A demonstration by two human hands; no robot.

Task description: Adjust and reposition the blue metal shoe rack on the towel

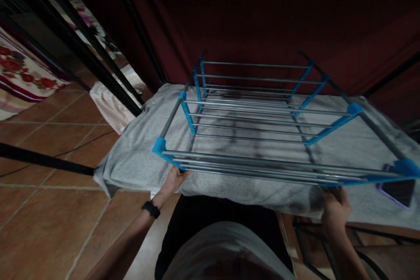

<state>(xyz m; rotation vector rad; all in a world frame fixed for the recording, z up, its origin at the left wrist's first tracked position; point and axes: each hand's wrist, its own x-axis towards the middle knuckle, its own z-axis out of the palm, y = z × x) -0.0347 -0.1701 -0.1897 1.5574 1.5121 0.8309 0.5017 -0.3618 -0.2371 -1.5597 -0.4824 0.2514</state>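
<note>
A shoe rack (249, 166) of grey metal tubes with blue plastic brackets lies on a grey cloth-covered surface (131, 153). It has several rows of parallel rods, one behind another. My left hand (175, 179), with a dark band at the wrist, grips the near edge by the left blue bracket, its fingers partly under the frame. Near the right bracket, my right hand (336, 210) is closed on the same near edge; its fingertips are hidden below the tubes.
A phone (398, 192) lies on the cloth under the rack's right corner. Dark metal bars (49, 159) cross the left side above the tiled floor (49, 214). A dark red panel (256, 17) stands behind. A floral blanket (26, 72) hangs at far left.
</note>
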